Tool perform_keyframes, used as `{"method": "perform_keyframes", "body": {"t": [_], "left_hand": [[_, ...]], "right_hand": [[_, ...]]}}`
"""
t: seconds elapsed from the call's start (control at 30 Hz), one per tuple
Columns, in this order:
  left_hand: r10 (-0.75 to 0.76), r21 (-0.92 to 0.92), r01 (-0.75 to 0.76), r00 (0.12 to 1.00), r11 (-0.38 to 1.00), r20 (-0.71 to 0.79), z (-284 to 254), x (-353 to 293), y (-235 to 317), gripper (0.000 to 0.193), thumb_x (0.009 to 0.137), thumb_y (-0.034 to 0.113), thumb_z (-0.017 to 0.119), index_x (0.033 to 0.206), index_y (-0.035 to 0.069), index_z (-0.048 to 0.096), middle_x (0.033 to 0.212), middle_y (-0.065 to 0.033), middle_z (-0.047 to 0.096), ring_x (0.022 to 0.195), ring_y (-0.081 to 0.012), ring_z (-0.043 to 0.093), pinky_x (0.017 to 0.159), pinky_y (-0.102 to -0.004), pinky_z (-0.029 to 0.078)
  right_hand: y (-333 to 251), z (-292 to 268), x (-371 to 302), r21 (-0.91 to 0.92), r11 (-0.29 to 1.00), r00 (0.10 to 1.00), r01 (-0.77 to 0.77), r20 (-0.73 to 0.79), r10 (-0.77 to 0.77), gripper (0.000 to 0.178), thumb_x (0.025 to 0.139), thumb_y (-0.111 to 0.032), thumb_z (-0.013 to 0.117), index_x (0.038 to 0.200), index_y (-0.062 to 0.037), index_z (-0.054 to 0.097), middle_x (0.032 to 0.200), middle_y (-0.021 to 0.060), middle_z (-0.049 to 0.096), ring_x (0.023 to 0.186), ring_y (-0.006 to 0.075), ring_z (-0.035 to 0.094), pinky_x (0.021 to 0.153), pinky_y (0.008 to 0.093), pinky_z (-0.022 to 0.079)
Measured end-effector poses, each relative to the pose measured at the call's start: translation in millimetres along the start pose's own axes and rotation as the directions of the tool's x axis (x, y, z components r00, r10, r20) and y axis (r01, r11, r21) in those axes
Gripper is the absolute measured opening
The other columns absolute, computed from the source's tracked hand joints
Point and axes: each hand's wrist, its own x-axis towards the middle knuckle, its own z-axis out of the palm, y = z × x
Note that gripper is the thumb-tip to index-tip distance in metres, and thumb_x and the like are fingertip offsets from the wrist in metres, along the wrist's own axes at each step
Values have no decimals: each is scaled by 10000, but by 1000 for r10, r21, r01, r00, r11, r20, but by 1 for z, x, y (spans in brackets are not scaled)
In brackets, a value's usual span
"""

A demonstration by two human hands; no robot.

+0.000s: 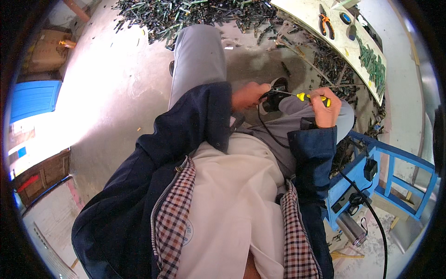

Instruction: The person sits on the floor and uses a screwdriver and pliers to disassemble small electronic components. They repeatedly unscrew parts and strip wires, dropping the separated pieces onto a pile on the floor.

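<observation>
My right hand [325,109] is wrapped round the yellow and black handle of a screwdriver [302,96]. Its thin shaft points left, toward my left hand [248,96]. Slightly blurred, my left hand is closed on a small dark piece [265,96], with the screwdriver's tip at or close to it. Whether the tip touches it I cannot tell. From near that piece a black cable [267,126] hangs down across my lap. Most of the small piece is hidden by my fingers.
A heap of dark and green strips [195,14] covers the floor ahead. On the white table [341,39] lie orange-handled pliers [325,22], a tape roll [345,18] and green strips [371,65]. A blue stool [353,169] and metal flask [351,229] are at right.
</observation>
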Motion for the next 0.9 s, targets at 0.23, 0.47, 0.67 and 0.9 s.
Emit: {"method": "perform_keyframes", "body": {"t": [0.23,0.47,0.67,0.9], "left_hand": [[-271,-408,341,937,847,221,-5,-19,31,460,869,534,398,675,123,470,496,59,330,375,-69,257,353,-242,173],[-186,-402,246,966,882,181,-6,-23,32,468,873,540,414,695,113,487,495,54,334,385,-58,259,351,-237,182],[-207,-266,207,978,942,27,-2,-22,32,504,863,539,416,680,80,517,511,18,368,399,-100,285,369,-281,219],[64,105,-61,998,993,-23,0,-30,37,535,861,491,410,630,30,553,483,-33,415,426,-144,375,399,-344,271]], "right_hand": [[3,-1,-3,-4,1000,1000,3,-13,-3,89,771,-78,636,753,7,616,637,9,568,614,73,514,585,217,411],[-9,7,-15,-134,984,992,114,-28,-119,87,777,-81,644,786,0,613,662,-11,552,626,67,471,578,216,395],[-16,14,-14,-194,958,977,212,75,-201,101,760,-94,644,756,-1,603,625,54,568,591,90,504,556,245,422],[1,2,3,-111,991,987,73,151,-55,123,765,-93,635,739,16,584,615,10,522,608,64,453,554,238,381]]}}
